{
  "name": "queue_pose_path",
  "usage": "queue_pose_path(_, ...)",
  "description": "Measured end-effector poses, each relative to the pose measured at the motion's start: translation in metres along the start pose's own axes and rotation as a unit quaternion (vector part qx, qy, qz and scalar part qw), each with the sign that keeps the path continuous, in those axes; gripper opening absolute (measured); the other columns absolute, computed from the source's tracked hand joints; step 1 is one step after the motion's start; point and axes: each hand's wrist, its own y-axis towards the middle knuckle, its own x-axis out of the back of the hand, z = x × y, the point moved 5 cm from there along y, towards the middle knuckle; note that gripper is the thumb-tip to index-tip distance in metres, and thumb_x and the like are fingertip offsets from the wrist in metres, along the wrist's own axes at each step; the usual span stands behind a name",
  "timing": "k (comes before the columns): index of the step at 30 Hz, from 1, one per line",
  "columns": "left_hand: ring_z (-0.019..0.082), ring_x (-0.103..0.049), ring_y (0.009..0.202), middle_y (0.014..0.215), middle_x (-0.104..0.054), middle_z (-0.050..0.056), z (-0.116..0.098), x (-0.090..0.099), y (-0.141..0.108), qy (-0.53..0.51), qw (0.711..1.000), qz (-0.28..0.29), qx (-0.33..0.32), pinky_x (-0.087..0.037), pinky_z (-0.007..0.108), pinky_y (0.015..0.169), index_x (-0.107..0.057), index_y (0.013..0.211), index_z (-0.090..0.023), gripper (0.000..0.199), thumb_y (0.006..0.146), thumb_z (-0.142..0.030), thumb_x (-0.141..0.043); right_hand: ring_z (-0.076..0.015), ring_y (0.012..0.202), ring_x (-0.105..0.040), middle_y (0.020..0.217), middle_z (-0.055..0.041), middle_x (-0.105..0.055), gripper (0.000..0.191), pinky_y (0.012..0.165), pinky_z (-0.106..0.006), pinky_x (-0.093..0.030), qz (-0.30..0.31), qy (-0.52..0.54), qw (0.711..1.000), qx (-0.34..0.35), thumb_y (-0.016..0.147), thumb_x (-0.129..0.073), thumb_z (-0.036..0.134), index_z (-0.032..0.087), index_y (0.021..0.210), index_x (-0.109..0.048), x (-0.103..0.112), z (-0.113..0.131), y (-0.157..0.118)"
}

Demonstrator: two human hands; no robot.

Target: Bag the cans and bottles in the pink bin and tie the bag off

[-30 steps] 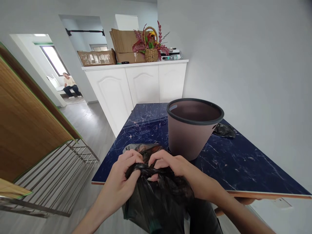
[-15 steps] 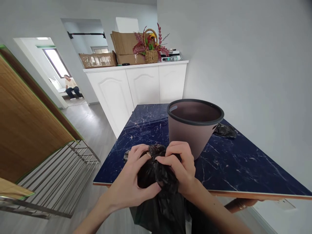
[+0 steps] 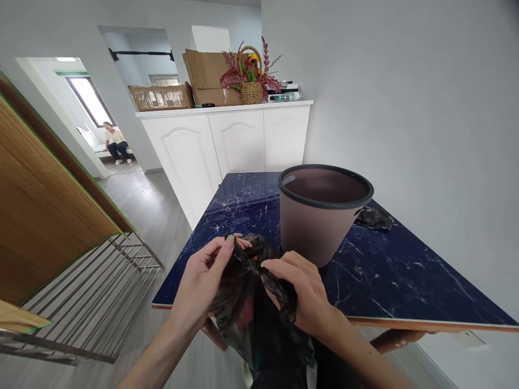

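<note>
A black plastic bag (image 3: 259, 329) hangs at the near edge of the blue marbled table (image 3: 243, 202), its top gathered and twisted. My left hand (image 3: 206, 270) pinches a strand of the bag's top between thumb and fingers. On the right side of the gathered part, my right hand (image 3: 302, 281) is closed on the plastic, its fingertips near the twist. Just beyond my right hand stands an upright pinkish-brown bin (image 3: 316, 227) with a dark rim; no liner shows inside it. Another crumpled black bag (image 3: 373, 218) lies on the table behind the bin.
White cabinets (image 3: 239, 140) stand past the table, bearing cardboard boxes (image 3: 162, 97) and a flower basket (image 3: 252, 93). At the left are a metal rack (image 3: 101, 292) and wooden panel (image 3: 52, 200). A person (image 3: 116, 143) sits in a far room.
My left hand has moved left and turned, drawing a strand of the bag away from the twist. The right hand has shifted slightly down. More of the bag's reddish contents shows through.
</note>
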Motion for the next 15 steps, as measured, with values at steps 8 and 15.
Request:
queue_pose_path(8,0.027,-0.071,0.109,0.110,-0.079,0.009,0.037,0.035,-0.001,-0.086,0.991,-0.093,0.043,-0.058,0.032,0.092,-0.078,0.100,-0.019,0.054,0.082,-0.069,-0.082,-0.0224,0.086,-0.077,0.105,-0.0054,-0.079,0.039,0.085,-0.038,-0.063,0.064,-0.008,0.987,-0.147,0.102,-0.060,0.015,0.028,0.138,-0.053,0.014,-0.004,-0.067)
queue_pose_path(15,0.025,-0.071,0.100,0.102,-0.077,0.006,0.049,0.029,-0.011,-0.130,0.981,-0.137,0.034,-0.060,0.031,0.082,-0.074,0.099,-0.020,0.049,0.087,-0.067,-0.079,-0.0190,0.098,-0.075,0.110,-0.0043,-0.074,0.029,0.089,-0.030,-0.060,0.158,0.059,0.951,-0.258,0.105,-0.061,0.022,0.030,0.132,-0.058,0.022,-0.012,-0.060)
